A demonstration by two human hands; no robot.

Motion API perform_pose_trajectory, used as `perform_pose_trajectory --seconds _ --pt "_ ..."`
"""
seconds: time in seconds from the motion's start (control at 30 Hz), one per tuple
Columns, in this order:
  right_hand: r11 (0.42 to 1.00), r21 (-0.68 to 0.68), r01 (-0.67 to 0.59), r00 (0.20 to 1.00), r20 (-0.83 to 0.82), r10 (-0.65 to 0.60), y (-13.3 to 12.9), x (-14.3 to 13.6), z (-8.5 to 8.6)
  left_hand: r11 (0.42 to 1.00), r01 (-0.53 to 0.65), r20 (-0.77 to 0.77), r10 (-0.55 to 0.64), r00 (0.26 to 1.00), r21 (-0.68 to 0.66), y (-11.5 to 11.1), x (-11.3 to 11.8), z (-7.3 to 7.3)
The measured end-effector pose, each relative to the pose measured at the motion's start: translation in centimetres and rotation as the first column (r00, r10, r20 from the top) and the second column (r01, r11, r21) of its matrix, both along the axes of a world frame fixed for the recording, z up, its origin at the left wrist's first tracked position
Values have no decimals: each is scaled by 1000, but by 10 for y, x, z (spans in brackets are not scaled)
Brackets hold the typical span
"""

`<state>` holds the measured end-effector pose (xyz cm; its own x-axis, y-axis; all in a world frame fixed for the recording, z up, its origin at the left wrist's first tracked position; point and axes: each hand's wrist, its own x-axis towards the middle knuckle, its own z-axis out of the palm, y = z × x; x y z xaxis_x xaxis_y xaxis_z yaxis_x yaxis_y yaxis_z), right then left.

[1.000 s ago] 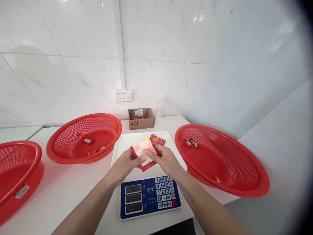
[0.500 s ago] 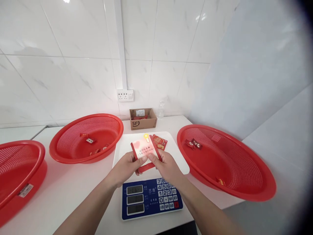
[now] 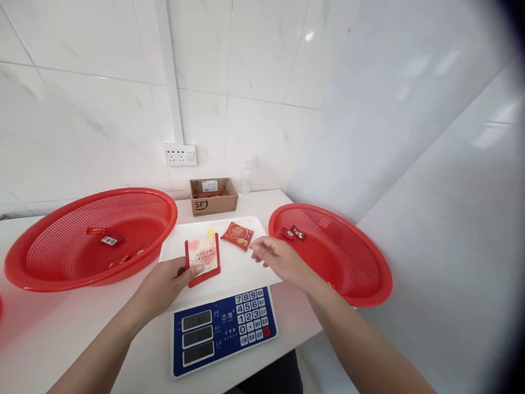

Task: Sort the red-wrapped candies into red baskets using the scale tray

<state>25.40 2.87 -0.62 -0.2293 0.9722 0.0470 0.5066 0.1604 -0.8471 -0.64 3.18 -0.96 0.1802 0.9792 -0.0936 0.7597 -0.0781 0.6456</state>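
Note:
My left hand (image 3: 168, 282) is closed on a red packet with a printed pink-and-cream card (image 3: 202, 255) on its face, thumb on top, held over the white tray of a scale (image 3: 233, 271). My right hand (image 3: 279, 257) is off that packet, its fingers loosely bent and apart with nothing seen in them. Just left of its fingertips, a red packet with gold print (image 3: 238, 235) lies on the tray. The scale's blue keypad panel (image 3: 225, 334) faces me.
Red perforated baskets stand left (image 3: 90, 276) and right (image 3: 328, 257), each with a few small red-wrapped pieces. Behind the scale are a cardboard box (image 3: 215, 205) holding red items and a clear plastic bottle (image 3: 245, 180). A socket (image 3: 180, 155) is on the wall.
My right hand has let go of the card-faced packet and moved right, beside the packet on the tray. My left hand keeps hold alone. The view has turned rightward.

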Motion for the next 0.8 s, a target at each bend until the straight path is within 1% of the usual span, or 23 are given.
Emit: perform_pose_trajectory --seconds 0.03,0.07,0.13,0.2,0.23,0.27,0.33,0.4,0.43,0.5,0.6,0.7,0.8 --pt "998 26 55 994 91 -57 4 14 5 999 -15 -98 20 995 45 2 -3 -1" --pt "991 61 121 971 200 -131 8 28 8 997 -31 -184 44 982 75 3 -6 -3" --pt "970 97 222 917 317 -241 19 55 12 991 -70 -309 101 946 110 4 -9 -5" --pt "954 99 283 861 411 -299 32 80 7 980 -76 -354 138 925 183 2 -8 -8" --pt "952 84 294 835 462 -299 39 91 2 971 -38 -346 121 930 237 1 -7 -10" --pt "956 61 286 814 510 -276 46 100 -5 957 25 -328 75 942 290 0 -5 -12" --pt "969 8 248 778 594 -204 59 114 -20 914 196 -300 -88 950 354 0 1 -18" --pt "977 -40 210 739 661 -131 71 122 -34 876 344 -301 -246 921 338 2 5 -25" --pt "979 -59 197 718 688 -102 77 124 -40 868 381 -308 -286 907 318 4 7 -28" --pt "980 -86 180 676 734 -60 85 126 -49 876 386 -332 -287 899 287 8 8 -32" --pt "982 -115 152 627 779 -6 94 124 -58 904 331 -373 -218 902 270 12 7 -34" --pt "982 -141 123 601 798 40 97 119 -65 909 329 -394 -213 894 256 13 7 -29" --pt "981 -146 124 594 803 44 96 118 -70 900 354 -400 -236 886 254 12 8 -24"
